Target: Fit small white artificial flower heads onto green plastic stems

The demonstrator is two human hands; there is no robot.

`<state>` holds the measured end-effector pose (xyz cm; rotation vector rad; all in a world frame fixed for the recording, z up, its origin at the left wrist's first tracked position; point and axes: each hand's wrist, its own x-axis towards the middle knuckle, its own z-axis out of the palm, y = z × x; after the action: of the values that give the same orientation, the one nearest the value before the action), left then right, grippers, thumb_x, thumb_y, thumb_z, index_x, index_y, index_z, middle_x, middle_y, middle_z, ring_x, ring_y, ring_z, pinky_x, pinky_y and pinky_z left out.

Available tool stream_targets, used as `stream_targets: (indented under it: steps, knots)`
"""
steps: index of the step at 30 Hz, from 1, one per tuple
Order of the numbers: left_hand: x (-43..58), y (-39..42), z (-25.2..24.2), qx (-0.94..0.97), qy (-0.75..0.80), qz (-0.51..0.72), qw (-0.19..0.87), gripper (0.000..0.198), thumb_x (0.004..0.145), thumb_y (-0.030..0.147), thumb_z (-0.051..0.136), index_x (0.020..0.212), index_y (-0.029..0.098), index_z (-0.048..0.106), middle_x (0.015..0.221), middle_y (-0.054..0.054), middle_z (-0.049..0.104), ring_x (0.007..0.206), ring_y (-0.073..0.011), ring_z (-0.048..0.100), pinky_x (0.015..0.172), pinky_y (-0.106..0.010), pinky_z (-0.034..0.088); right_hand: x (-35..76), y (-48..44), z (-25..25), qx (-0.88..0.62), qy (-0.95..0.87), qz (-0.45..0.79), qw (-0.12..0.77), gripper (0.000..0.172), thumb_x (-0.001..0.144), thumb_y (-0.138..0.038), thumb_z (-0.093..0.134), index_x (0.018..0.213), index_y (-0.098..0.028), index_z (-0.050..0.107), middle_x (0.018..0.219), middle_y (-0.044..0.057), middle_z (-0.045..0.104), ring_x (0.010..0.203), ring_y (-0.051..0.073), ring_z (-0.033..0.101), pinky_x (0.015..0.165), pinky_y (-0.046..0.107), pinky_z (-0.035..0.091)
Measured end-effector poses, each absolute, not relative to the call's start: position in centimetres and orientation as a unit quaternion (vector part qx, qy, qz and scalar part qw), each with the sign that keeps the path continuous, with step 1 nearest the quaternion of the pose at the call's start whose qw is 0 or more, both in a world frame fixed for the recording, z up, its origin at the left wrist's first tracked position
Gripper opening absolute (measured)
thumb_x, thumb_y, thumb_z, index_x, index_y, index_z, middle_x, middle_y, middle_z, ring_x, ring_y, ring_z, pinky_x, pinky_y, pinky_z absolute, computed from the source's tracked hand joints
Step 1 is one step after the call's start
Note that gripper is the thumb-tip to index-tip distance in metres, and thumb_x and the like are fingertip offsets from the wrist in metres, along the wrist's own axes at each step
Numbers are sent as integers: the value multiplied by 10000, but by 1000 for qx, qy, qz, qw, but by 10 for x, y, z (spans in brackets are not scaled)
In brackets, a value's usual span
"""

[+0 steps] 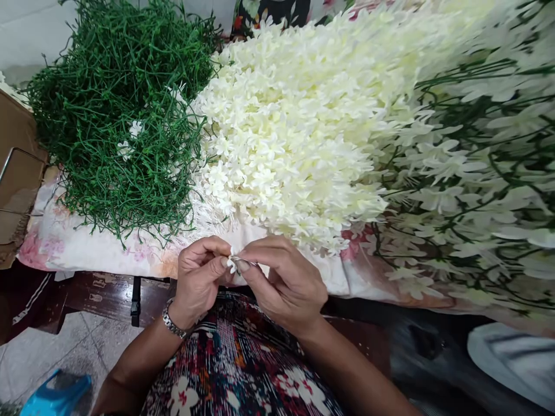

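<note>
A small white artificial flower [232,263] is between my two hands, above the near edge of the cloth-covered table. Thumb and forefinger of my left hand [197,280] pinch its left side. My right hand [288,283] is closed in a pinch at its right side, where a thin dark bit shows between the fingertips; its kind is too small to tell. Just beyond my hands lies a big heap of white and pale yellow artificial blossoms [295,144]. Left of it rises a tangled pile of green plastic stems [125,86], with a few white blossoms caught in it.
White flower sprays on green stems [459,173] fill the right side. A cardboard box [17,167] with a metal wire frame stands at the left edge. A floral cloth [104,245] covers the table. A blue plastic object [56,396] is on the tiled floor, lower left.
</note>
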<state>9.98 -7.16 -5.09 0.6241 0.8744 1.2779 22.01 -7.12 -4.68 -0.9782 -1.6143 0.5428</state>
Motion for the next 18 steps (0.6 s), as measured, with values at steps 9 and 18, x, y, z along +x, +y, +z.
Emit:
stream_targets:
  steps: [9, 18]
  knots:
    - [100, -73, -55, 273, 393, 568, 669, 96, 609, 195, 682, 664, 155, 615, 555, 28, 513, 437, -48, 464, 386, -146, 413, 217, -72, -54, -408, -688, 204, 564, 266, 669, -26, 579, 885, -179, 545, 755, 16, 560, 676, 92, 547, 565, 218, 461]
    - [99, -75, -60, 331, 383, 591, 628, 58, 640, 146, 657, 687, 162, 627, 611, 14, 549, 470, -49, 499, 413, -142, 421, 219, -72, -58, -413, -703, 232, 531, 232, 698, -50, 552, 878, -197, 536, 764, 17, 544, 681, 98, 533, 567, 234, 467]
